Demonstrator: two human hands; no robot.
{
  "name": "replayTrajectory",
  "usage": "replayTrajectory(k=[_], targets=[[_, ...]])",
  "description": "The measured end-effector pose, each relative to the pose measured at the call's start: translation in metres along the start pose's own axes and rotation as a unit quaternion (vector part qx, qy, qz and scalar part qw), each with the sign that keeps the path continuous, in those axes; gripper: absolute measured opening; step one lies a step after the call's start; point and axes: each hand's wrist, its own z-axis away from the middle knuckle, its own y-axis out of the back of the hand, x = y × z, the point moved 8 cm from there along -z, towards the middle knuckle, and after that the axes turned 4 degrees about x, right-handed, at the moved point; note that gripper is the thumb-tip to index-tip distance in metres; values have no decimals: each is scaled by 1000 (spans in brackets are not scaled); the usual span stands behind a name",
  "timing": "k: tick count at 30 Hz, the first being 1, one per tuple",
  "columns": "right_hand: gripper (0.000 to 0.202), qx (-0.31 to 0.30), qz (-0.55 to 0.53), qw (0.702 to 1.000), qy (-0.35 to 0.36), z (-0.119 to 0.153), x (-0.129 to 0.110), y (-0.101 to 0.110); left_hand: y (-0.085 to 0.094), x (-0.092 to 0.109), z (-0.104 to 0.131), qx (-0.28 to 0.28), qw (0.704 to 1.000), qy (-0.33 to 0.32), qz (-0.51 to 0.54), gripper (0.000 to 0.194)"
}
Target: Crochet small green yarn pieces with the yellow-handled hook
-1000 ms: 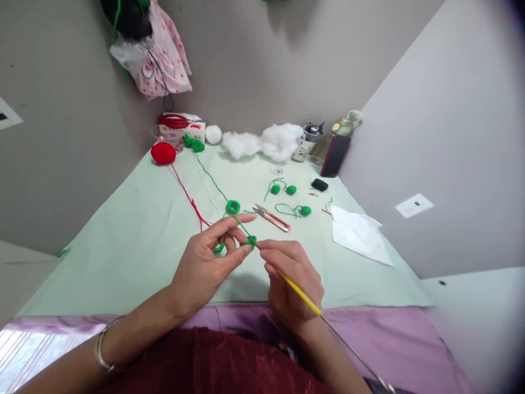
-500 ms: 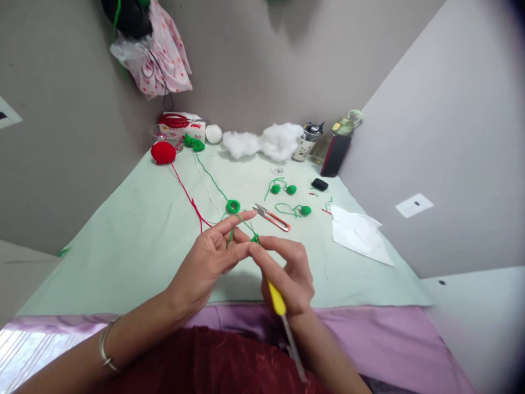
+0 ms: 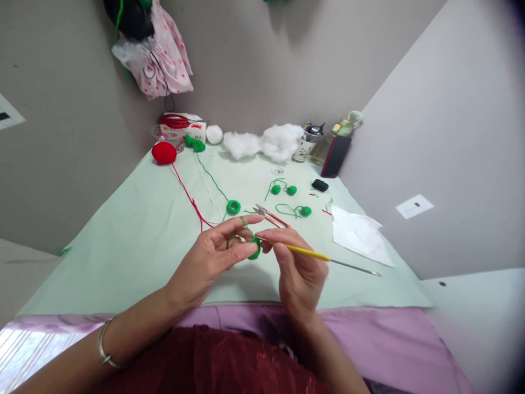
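Between thumb and fingers my left hand (image 3: 213,251) pinches a small green crochet piece (image 3: 255,249), with green yarn (image 3: 245,224) running over its raised index finger. My right hand (image 3: 303,268) is closed round a crochet hook (image 3: 309,251) with a yellow handle. The hook lies nearly level; its working tip meets the top of the green piece, and its other metal end points right. Just beyond my fingers lie orange thread snips (image 3: 273,216), partly hidden by my right hand. A green yarn ring (image 3: 233,207) rests on the cloth past my left hand.
Small green crocheted balls (image 3: 291,190) with yarn tails lie beyond the snips. White paper (image 3: 359,232) is at the right. Along the back stand a red yarn ball (image 3: 164,153), white stuffing (image 3: 282,142), a pen cup (image 3: 304,146) and a phone (image 3: 336,157) leaning against a bottle.
My right hand has turned, swinging the hook from pointing down toward me to nearly level, pointing right. More of the green crochet piece now shows in my left hand.
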Motion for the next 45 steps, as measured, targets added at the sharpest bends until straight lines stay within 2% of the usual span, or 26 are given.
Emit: replayTrajectory(k=[2, 4, 6, 7, 8, 10, 13, 17, 22, 26, 29, 32, 37, 42, 45], targets=[[29, 3, 64, 996, 57, 6, -7, -1, 4, -2, -1, 28, 1000, -1, 9, 43], [36, 0, 143, 980, 138, 13, -16, -4, 5, -7, -2, 40, 998, 27, 32, 46], [41, 8, 181, 964, 193, 18, -23, -4, 3, -13, -3, 25, 995, 78, 63, 44], [40, 14, 172, 966, 191, 17, -23, -2, 2, -15, -3, 16, 991, 101, 83, 42], [38, 25, 145, 975, 168, 14, -21, 2, 1, -15, -4, 10, 988, 116, 102, 37], [30, 46, 58, 995, 72, 4, -11, 10, 1, -13, -5, 4, 985, 119, 127, 29], [21, 43, -38, 998, -33, -4, 1, 9, -1, -7, -5, -5, 993, 81, 89, 28], [16, 17, -56, 996, -63, -5, 7, 1, -4, -2, 0, -29, 999, 22, 11, 26], [16, 34, -137, 981, -133, 0, 23, 4, 0, -4, 3, -55, 998, 16, -36, 28], [20, 25, -198, 968, -156, -1, 26, 4, 8, -2, 1, -30, 998, 10, -55, 28], [23, 14, -192, 969, -153, -2, 22, 4, 10, 0, 1, -19, 998, 2, -60, 28], [24, 11, -128, 984, -120, -1, 12, 7, 10, 3, 1, -14, 997, -14, -69, 25], [27, 0, 26, 1000, 6, 3, -11, 8, 12, 8, 2, 7, 994, -34, -107, 27], [26, -40, 100, 987, 122, 13, -19, -1, 12, 12, 5, 31, 987, -57, -149, 24], [34, -41, 175, 965, 191, 21, -22, -5, 10, 7, 5, 45, 990, -51, -122, 35]])
